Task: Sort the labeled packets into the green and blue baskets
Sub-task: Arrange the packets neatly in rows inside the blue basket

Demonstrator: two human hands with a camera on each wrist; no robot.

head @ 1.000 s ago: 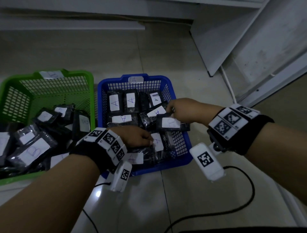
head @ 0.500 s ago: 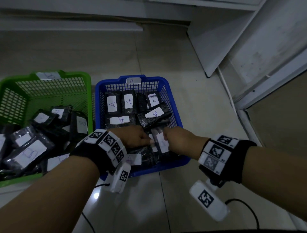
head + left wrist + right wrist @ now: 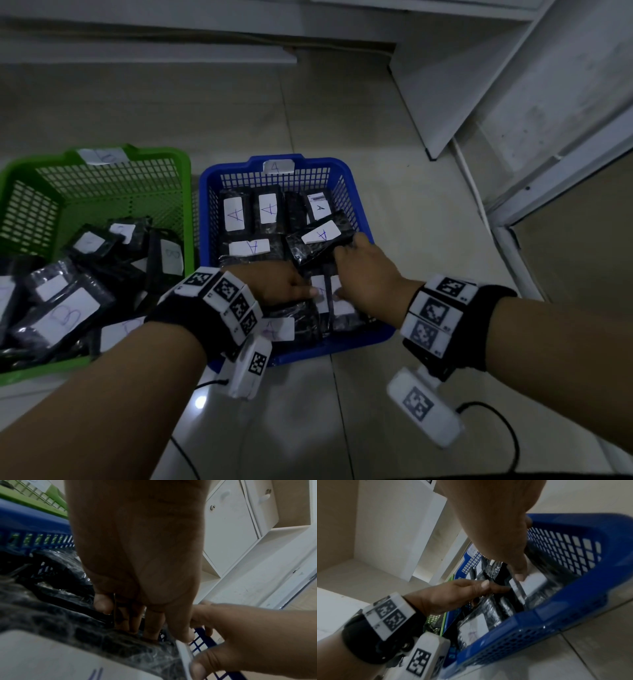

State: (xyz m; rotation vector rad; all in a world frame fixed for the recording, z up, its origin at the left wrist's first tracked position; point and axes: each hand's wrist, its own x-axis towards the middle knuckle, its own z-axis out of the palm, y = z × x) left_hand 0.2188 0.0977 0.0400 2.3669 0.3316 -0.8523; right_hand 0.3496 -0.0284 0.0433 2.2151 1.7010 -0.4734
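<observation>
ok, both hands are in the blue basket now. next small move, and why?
Probably press the two upright packets flat. Left hand and right hand both have fingers on them in the blue basket; every readable label there says A, so nothing looks missorted.

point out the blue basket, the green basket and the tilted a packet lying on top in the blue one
blue basket [image 3: 343, 168], head view, far rim right of its tag
green basket [image 3: 161, 153], head view, far rim right of its tag
tilted A packet [image 3: 320, 235], head view, its white label

Glossy crinkled plastic packets [image 3: 318, 245], matt paper labels [image 3: 235, 214], perforated plastic blue basket [image 3: 359, 212], polished floor tiles [image 3: 342, 113].
</observation>
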